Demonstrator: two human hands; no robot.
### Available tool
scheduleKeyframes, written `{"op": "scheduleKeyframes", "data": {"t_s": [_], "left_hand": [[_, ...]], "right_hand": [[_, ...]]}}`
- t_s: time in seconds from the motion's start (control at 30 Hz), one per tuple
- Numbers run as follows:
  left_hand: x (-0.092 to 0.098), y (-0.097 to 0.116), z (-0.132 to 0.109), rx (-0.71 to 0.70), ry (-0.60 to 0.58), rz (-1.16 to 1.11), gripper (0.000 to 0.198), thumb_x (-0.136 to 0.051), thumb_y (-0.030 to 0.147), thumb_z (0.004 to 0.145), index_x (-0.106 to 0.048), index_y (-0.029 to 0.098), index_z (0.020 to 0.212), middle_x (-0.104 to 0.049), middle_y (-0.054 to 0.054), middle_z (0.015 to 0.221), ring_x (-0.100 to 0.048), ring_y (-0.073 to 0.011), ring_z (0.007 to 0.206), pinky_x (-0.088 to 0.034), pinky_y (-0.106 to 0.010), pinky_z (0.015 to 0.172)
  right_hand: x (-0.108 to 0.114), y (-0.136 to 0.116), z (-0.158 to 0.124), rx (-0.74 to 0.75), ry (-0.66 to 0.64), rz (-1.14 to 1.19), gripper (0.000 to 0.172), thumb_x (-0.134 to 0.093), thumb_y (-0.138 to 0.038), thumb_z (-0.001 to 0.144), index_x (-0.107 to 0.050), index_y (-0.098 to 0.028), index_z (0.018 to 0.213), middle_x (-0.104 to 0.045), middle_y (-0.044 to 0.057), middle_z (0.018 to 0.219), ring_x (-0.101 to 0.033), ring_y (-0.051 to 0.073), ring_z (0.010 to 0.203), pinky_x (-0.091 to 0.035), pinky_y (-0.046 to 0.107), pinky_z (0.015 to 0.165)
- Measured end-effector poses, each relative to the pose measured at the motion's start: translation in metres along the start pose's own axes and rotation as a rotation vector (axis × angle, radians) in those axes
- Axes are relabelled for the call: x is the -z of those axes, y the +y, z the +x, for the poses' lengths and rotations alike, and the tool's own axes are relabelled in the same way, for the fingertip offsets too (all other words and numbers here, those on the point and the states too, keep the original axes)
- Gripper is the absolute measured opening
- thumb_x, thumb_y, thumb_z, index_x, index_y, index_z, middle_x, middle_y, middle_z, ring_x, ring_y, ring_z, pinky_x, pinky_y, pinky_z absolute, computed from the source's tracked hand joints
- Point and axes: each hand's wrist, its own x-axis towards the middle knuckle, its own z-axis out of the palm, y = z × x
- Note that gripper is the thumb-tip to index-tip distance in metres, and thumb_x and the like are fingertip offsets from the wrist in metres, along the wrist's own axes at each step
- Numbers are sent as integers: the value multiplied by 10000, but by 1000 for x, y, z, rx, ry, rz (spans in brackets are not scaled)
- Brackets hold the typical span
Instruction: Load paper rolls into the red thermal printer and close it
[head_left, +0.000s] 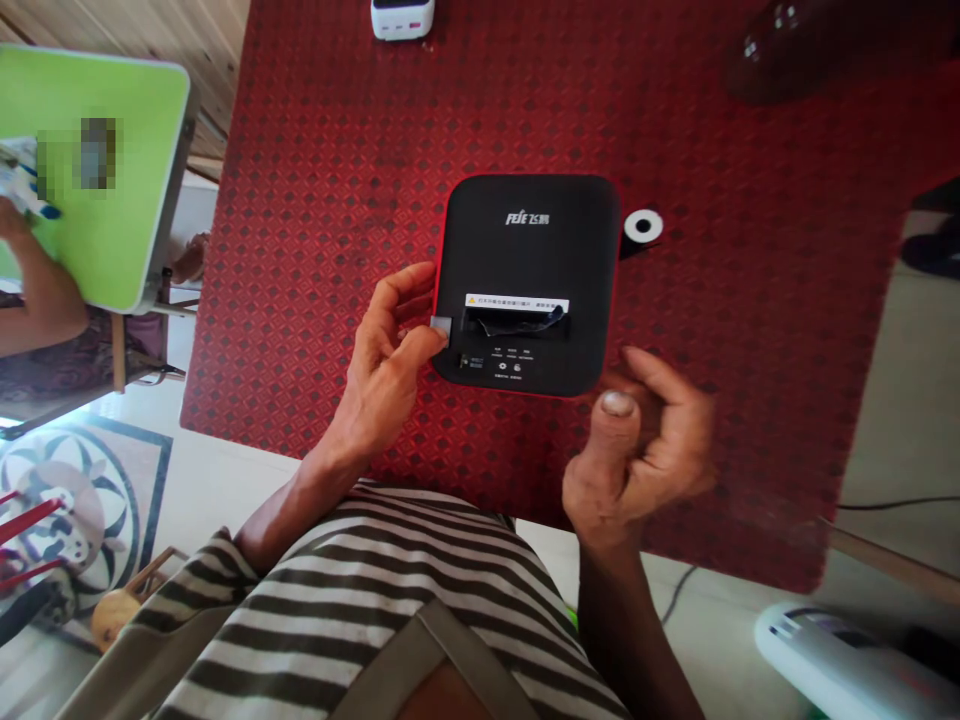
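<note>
A black printer (529, 260) with white lettering and a red lower edge lies on the red patterned tabletop. A piece of dark film shows at its slot, under a white warning label (517, 303). My left hand (390, 360) grips the printer's left side, its thumb on a grey tab (441, 328) at the lower left corner. Just off the lower right corner is my right hand (641, 440), fingers apart and slightly blurred, holding nothing. A white paper roll (643, 227) stands beside the printer's right edge.
A white device (403, 18) sits at the table's top edge, and a dark glossy object (787, 50) at the upper right. Left of the red table (300, 250), a person's arm (45, 290) rests by a green table (150, 200). A white object (840, 660) is lower right.
</note>
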Motion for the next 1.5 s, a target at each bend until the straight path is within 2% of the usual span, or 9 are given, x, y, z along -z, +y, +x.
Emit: {"op": "scheduleKeyframes", "data": {"t_s": [0.13, 0.3, 0.5, 0.63, 0.77, 0.87, 1.03, 1.17, 1.5], "left_hand": [[-4, 4, -1, -6, 27, -17, 579, -869, 378, 995, -774, 363, 1566, -922, -48, 1562, -855, -352, 1453, -720, -471, 1130], [-5, 5, -3, 8, 54, -7, 548, -874, 394, 998, -777, 320, 1532, -938, -66, 1435, -877, -300, 1251, -686, -415, 1000], [1, 3, -2, -37, 12, 31, 549, -902, 447, 1026, -768, 318, 1543, -919, -79, 1404, -859, -314, 1231, -703, -460, 1029], [5, -3, 1, -92, -6, 58, 604, -921, 527, 1033, -753, 333, 1580, -885, -100, 1497, -825, -362, 1381, -699, -529, 1155], [5, -8, 2, -100, 0, 51, 628, -920, 523, 1021, -757, 321, 1593, -850, -113, 1553, -789, -380, 1437, -644, -597, 1286], [5, -9, 2, -84, -10, 42, 643, -917, 519, 1021, -748, 317, 1608, -822, -125, 1582, -777, -380, 1427, -629, -617, 1309], [4, -10, 4, -97, -21, 26, 658, -913, 519, 1000, -743, 312, 1601, -800, -138, 1614, -755, -400, 1500, -598, -652, 1379], [5, -9, 6, -90, -34, 25, 668, -915, 493, 991, -731, 310, 1606, -784, -142, 1643, -737, -407, 1542, -570, -675, 1424], [7, -8, 5, -79, -60, 21, 669, -913, 510, 1023, -714, 336, 1638, -765, -142, 1703, -700, -438, 1645, -556, -706, 1450]], "right_hand": [[1, -6, -5, -76, -10, 6, 504, -808, -664, 1230, -975, -227, 1417, -944, 78, 956, -863, 245, 710, -644, 340, 603], [14, -11, 3, -157, -112, -50, 481, -774, -671, 1254, -972, -268, 1427, -959, 100, 1035, -908, 289, 812, -721, 406, 699], [13, -17, 63, 286, -209, -117, 231, -761, -298, 1277, -964, -289, 1389, -1013, 82, 1212, -974, 286, 1023, -779, 435, 960], [-14, -25, 109, 468, -514, -80, 295, -766, -143, 1239, -927, -298, 1431, -998, 83, 1350, -949, 320, 1220, -744, 507, 1149], [-46, -28, 138, 496, -880, -261, 253, -699, -138, 1228, -908, -262, 1295, -970, 130, 1294, -909, 390, 1242, -715, 556, 1117], [-63, -33, 146, 492, -1028, -411, 214, -734, -95, 1169, -872, -229, 1262, -949, 156, 1269, -896, 400, 1232, -687, 516, 1068], [-83, -41, 145, 398, -1120, -563, 289, -802, -32, 1072, -852, -212, 1292, -940, 157, 1301, -905, 400, 1240, -663, 485, 1064], [-86, -37, 151, 434, -1198, -572, 229, -755, -73, 1097, -857, -215, 1245, -938, 156, 1292, -910, 414, 1228, -676, 514, 1072], [-43, -55, 159, 412, -1040, -422, 157, -713, -238, 1178, -858, -270, 1231, -951, 125, 1202, -924, 401, 1088, -718, 544, 990]]}}
